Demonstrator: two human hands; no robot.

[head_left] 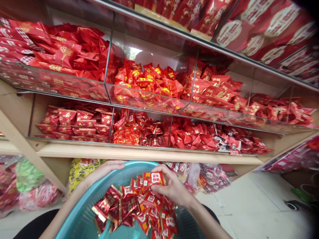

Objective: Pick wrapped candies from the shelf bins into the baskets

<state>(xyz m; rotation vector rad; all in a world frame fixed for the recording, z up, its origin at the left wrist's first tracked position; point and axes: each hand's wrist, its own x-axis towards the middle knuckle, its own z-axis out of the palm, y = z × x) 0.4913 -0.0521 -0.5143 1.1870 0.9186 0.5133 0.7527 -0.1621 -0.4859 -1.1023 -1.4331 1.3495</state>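
A teal plastic basket [82, 207] stands low in front of me, holding several small wrapped candies. Dark red packets with gold edges [129, 205] lie on its left side, and orange-red packets with white labels [152, 200] are heaped on its right. My left hand [106, 169] holds the basket's far left rim, its fingers stretched along the edge. Over the heap, my right hand [171, 186] pinches one orange-red candy packet [153, 179] between thumb and fingers. The packet's label faces up.
Ahead, wooden shelves with clear dividers hold red candy packets [149, 78], with another row [84, 119] below. A pale wooden ledge [149, 154] runs just beyond the basket. Under it sit a yellow bag [83, 171] and clear bags [214, 176]. Tiled floor [249, 202] shows at right.
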